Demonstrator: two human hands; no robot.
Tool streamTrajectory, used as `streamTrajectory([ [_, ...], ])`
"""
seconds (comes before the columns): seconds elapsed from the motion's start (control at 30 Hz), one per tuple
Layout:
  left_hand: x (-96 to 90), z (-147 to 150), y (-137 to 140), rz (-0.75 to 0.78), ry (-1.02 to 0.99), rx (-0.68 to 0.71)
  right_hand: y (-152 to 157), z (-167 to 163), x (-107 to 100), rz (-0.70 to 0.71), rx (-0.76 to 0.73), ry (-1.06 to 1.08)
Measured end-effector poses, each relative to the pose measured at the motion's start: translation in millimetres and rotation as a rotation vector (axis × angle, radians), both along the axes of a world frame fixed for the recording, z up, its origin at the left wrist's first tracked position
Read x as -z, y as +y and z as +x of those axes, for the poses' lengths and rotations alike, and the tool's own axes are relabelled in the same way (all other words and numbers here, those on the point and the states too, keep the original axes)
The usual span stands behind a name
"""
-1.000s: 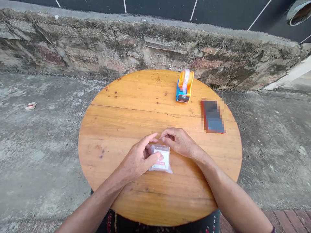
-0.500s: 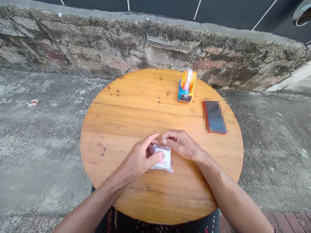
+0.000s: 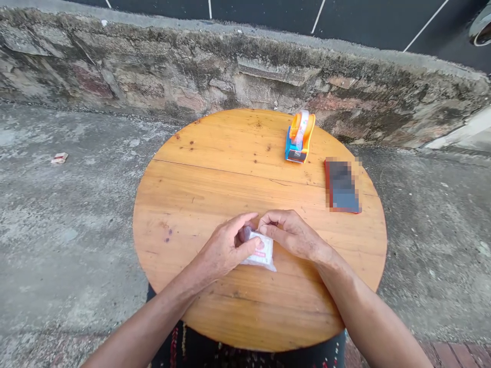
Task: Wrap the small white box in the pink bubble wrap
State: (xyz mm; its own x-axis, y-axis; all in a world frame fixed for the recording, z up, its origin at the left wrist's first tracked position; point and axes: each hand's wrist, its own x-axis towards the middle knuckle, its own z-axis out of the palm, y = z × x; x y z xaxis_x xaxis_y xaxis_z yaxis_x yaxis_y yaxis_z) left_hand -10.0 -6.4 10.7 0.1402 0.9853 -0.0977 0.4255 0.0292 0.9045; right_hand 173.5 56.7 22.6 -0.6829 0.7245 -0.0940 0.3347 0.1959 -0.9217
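Round wooden desk (image 3: 238, 191) outdoors on rough grey concrete (image 3: 69, 220), pushed up close to a weathered stone wall (image 3: 184, 69) with big black tiles (image 3: 261, 18) above it. So the small plastic-wrapped packet (image 3: 264, 259), white with a pinkish-red label, is lying on the near half of the desk, roughly middle. Left hand (image 3: 226, 245) has hold of it: thumb pressed flat across the top, other fingers curled round the far left side, index sticking out a bit, so it's only partly closed. Right hand (image 3: 293, 235) is just beside it, thumb and index tips pinched together right at the packet's far edge. Honestly can't tell if any plastic is caught between them.

Further back, to the right, an orange and blue tape dispenser (image 3: 299, 138) stands upright near the far rim, with a patterned pale roll on it. Nearer the right rim is a flat dark thing with a red edge (image 3: 343, 186), pixelated out, so no clue what it is. Over on the left, some little whitish-and-red litter (image 3: 59, 158) lies on the ground.
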Motion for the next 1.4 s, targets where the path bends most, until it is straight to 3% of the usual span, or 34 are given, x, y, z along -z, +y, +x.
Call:
streamTrajectory([
  [0.4,2.8,1.4,-3.0,0.083,-0.022,0.031,-3.4,3.1,-7.5,0.070,-0.064,-0.007],
  [0.6,4.6,0.8,-1.9,0.100,-0.022,0.052,-6.4,7.8,-14.7,0.197,-0.126,-0.091],
  [0.83,-0.2,1.3,-1.6,0.091,0.012,0.069,-10.2,8.5,-16.2,0.457,-0.130,-0.179],
  [1.1,-1.3,0.4,-2.1,0.088,0.011,0.087,-7.8,17.3,-14.0,0.396,-0.096,-0.148],
  [1.4,-0.3,0.7,-2.1,0.081,0.003,0.087,-5.8,19.9,-12.6,0.377,-0.253,-0.189],
])
